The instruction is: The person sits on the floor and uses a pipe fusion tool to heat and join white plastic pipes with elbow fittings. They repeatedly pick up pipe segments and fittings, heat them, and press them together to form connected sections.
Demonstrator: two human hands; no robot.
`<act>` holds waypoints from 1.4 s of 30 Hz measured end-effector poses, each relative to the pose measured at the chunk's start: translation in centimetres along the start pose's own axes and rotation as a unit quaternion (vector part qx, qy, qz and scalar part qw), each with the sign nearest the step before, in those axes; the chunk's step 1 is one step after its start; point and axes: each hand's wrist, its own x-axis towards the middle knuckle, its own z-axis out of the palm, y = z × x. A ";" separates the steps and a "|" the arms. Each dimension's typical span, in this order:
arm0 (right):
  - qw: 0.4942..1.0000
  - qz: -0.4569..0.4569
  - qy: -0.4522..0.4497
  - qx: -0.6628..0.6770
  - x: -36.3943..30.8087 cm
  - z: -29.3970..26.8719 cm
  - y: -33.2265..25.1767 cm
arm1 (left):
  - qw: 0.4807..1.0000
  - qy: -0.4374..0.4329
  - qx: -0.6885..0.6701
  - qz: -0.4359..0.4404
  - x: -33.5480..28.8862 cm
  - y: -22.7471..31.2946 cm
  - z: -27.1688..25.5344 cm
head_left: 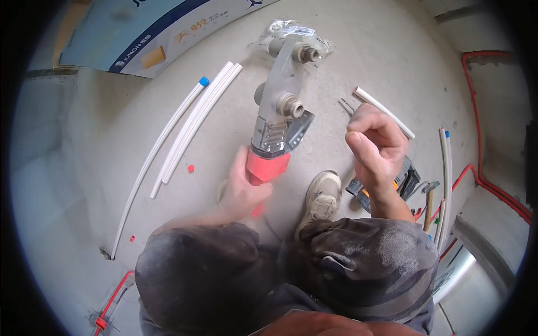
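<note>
My left hand is closed round the red handle of a pipe fusion welder, held over the floor between my knees. Its flat grey heating plate points away from me, with metal dies standing out on both sides. Below the plate sits a vented metal housing. My right hand is raised at the right, fingers curled and the thumb pressed to them. Two thin dark prongs show just beyond its knuckles; I cannot tell whether they are in the hand. A short white pipe lies behind that hand.
White pipes lie at the left, one blue-capped. A clear plastic bag and a large box are at the back. By my shoe is a dark power tool. More pipes and red conduit run along the right.
</note>
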 end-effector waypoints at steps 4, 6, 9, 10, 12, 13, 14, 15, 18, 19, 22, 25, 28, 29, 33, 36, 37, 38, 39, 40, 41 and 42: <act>0.989 0.006 0.013 -0.150 0.3 1.2 0.1 | 0.994 0.045 -0.008 0.095 -0.1 -0.9 0.3; 0.968 -0.063 0.035 -0.242 -0.2 2.1 1.2 | 0.992 0.055 -0.007 0.110 -0.2 -0.8 0.5; 0.923 -0.109 -0.053 -0.365 -0.3 2.5 1.2 | 0.988 0.054 0.008 0.142 -0.5 -0.8 0.5; 0.875 -0.209 -0.149 -0.410 -0.8 1.4 2.5 | 0.982 0.045 0.023 0.180 -0.5 -1.3 0.1; 0.860 -0.305 -0.236 -0.333 -3.7 0.6 4.0 | 0.965 0.041 0.059 0.252 0.0 -2.2 -0.4; 0.894 -0.251 -0.223 -0.295 -5.5 0.3 4.4 | 0.956 0.048 0.077 0.280 0.1 -2.5 -0.2; 0.923 -0.154 -0.238 -0.261 -7.4 -0.3 5.4 | 0.945 0.052 0.094 0.308 0.0 -2.8 -0.1; 0.944 -0.047 -0.249 -0.212 -8.3 0.2 6.1 | 0.933 0.061 0.125 0.331 0.2 -2.8 -0.1; 0.947 0.165 -0.261 -0.090 -9.3 3.7 7.0 | 0.894 0.075 0.206 0.391 0.6 -2.3 0.2; 0.945 0.159 -0.274 -0.079 -9.1 4.6 6.8 | 0.881 0.080 0.220 0.410 0.8 -2.4 0.3; 0.945 0.167 -0.279 -0.039 -9.1 5.8 7.4 | 0.856 0.080 0.240 0.452 0.9 -2.9 0.4; 0.936 0.185 -0.299 -0.026 -9.2 5.5 8.1 | 0.841 0.071 0.247 0.475 0.7 -2.8 0.5; 0.923 0.225 -0.313 -0.002 -9.4 5.5 7.4 | 0.841 0.042 0.259 0.473 0.0 -2.3 0.3; 0.921 0.233 -0.313 0.011 -9.4 5.6 7.0 | 0.844 0.029 0.267 0.465 -0.4 -2.2 0.2; 0.914 0.246 -0.321 0.044 -9.6 5.7 7.7 | 0.830 0.011 0.263 0.491 0.2 -1.3 0.8; 0.898 0.282 -0.338 0.012 -10.5 5.4 9.3 | 0.924 -0.011 0.071 0.376 0.0 -2.9 1.8; 0.899 0.269 -0.342 0.043 -10.2 6.3 10.1 | 0.950 -0.005 -0.006 0.311 -0.4 -2.9 1.8; 0.899 0.257 -0.346 0.074 -9.8 7.2 10.7 | 0.965 -0.019 -0.078 0.248 -0.8 -2.6 1.8; 0.899 0.249 -0.347 0.099 -9.4 7.8 10.9 | 0.970 -0.030 0.000 0.243 -1.2 -2.7 1.0; 0.915 0.209 -0.338 0.076 -9.3 7.5 10.7 | 0.966 -0.061 0.067 0.242 -0.6 -2.9 0.7; 0.918 0.210 -0.330 0.057 -9.6 7.0 10.0 | 0.957 -0.089 0.134 0.241 -0.1 -2.9 0.2; 0.922 0.204 -0.327 0.046 -9.7 7.0 9.6 | 0.945 -0.094 0.128 0.285 0.6 -3.1 0.4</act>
